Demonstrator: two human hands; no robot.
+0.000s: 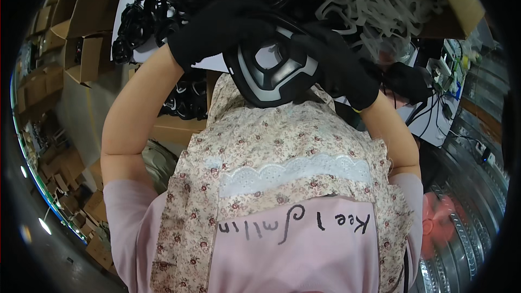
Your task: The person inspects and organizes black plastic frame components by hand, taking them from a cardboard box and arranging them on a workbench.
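A black ring-shaped plastic part with silver-grey trim (266, 95) is held up in front of my apron, its opening showing a pale surface behind it. My left hand (217, 31), in a black glove, grips its upper left side. On the opposite rim my right hand (339, 65), also black-gloved, has its fingers closed on the part. Most fingertips blend into the dark background and are hard to make out.
Tangled translucent white plastic frames (374, 5) fill a cardboard box (456, 0) at the far right. Black plastic parts (138, 24) lie on the table at left; more (187, 97) sit in a lower box. Cables (434, 111) hang at right, above a red fan (438, 222).
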